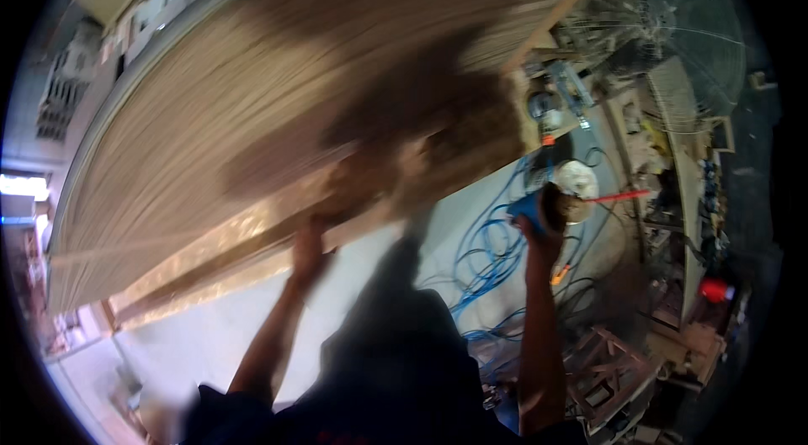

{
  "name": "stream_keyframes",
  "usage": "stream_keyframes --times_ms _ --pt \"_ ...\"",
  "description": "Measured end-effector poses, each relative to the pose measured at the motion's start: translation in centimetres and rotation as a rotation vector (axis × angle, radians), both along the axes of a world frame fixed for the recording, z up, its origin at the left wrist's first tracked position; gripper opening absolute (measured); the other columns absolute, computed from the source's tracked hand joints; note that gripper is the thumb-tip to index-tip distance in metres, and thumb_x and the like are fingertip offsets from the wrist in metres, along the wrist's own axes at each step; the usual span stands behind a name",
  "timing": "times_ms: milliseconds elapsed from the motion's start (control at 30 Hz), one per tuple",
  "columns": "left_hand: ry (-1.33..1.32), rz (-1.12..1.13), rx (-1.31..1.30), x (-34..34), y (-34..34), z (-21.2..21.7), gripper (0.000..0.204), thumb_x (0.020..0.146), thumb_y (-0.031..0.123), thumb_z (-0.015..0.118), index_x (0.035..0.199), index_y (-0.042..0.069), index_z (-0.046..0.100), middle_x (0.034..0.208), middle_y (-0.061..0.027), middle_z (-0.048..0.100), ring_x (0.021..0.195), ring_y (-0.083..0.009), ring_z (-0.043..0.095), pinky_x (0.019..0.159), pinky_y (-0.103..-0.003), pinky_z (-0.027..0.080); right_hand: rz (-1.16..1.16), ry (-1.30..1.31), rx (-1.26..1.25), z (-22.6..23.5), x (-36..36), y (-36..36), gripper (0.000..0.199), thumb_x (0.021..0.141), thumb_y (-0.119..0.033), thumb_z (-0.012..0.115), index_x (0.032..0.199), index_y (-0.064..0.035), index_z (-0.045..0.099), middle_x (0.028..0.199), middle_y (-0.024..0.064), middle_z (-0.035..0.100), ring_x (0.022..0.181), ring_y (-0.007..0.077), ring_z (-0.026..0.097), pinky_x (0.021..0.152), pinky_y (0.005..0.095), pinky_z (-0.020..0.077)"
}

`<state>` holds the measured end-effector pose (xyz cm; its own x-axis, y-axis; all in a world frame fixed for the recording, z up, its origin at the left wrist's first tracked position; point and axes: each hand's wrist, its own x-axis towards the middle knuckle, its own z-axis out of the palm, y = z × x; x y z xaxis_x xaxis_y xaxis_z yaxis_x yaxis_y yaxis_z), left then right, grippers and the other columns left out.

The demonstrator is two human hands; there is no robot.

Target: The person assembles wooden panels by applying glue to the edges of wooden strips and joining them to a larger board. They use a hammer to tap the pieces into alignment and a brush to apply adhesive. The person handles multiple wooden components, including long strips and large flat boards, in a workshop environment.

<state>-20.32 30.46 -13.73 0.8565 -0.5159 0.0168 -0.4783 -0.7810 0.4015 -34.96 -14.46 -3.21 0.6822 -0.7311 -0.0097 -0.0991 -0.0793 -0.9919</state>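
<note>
A large wooden panel (252, 100) with visible grain fills the upper left and middle, smeared by motion. My left hand (310, 241) is at the panel's near edge, by a wooden strip along it; blur hides its fingers. On the right, my right hand (539, 236) is closed around a blue cup-shaped container (526, 208), tilted so its brown opening faces right. A thin red stick (619, 195) reaches out to the right beside it; I cannot tell whether it stands in the container.
Coiled blue hose (484, 256) lies on the pale floor (353, 264). Beyond the container is a round white thing, perhaps a bucket (579, 179). A wooden frame (608, 369) sits at lower right. Tools and clutter line the right side; a red object (715, 289) is there.
</note>
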Motion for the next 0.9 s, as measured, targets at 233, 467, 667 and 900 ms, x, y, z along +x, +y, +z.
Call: stream_keyframes --times_ms 233,467,667,900 --pt "0.21 0.122 0.354 4.1 -2.5 2.8 0.046 0.08 0.02 0.077 0.121 0.007 0.061 0.122 -0.0174 0.058 0.113 -0.0395 0.058 0.097 -0.048 0.048 -0.023 -0.132 0.091 -3.5 15.7 -11.2 0.069 0.074 -0.012 0.088 0.135 0.0025 0.057 0.13 0.0126 0.063 0.116 0.0224 0.061 0.099 0.0367 0.0511" --pt "0.267 0.186 0.338 4.2 -2.9 2.3 0.022 0.088 0.008 0.064 0.11 0.01 0.067 0.11 -0.0184 0.065 0.103 -0.0387 0.064 0.084 -0.049 0.053 0.032 0.537 -0.604 -13.4 24.3 -15.4 0.066 0.078 -0.034 0.087 0.128 0.0 0.061 0.124 0.0167 0.065 0.115 0.0313 0.062 0.1 0.0404 0.0495" --pt "0.252 0.169 0.378 3.3 -6.4 10.1 0.008 0.09 0.006 0.061 0.096 0.01 0.064 0.097 -0.0108 0.066 0.096 -0.0336 0.065 0.087 -0.045 0.052 0.453 0.256 0.142 -10.8 15.3 -9.3 0.014 0.098 -0.012 0.067 0.11 -0.004 0.064 0.103 0.0074 0.063 0.093 0.0201 0.062 0.083 0.0336 0.0528" --pt "0.041 0.031 0.196 1.4 -14.7 18.0 0.02 0.084 0.006 0.06 0.102 0.011 0.066 0.105 -0.0105 0.063 0.102 -0.0319 0.062 0.091 -0.046 0.051 1.287 0.597 0.694 -1.8 19.3 -4.5 0.036 0.105 -0.04 0.059 0.11 -0.0052 0.068 0.091 0.0072 0.07 0.087 0.0158 0.069 0.075 0.0313 0.0551"
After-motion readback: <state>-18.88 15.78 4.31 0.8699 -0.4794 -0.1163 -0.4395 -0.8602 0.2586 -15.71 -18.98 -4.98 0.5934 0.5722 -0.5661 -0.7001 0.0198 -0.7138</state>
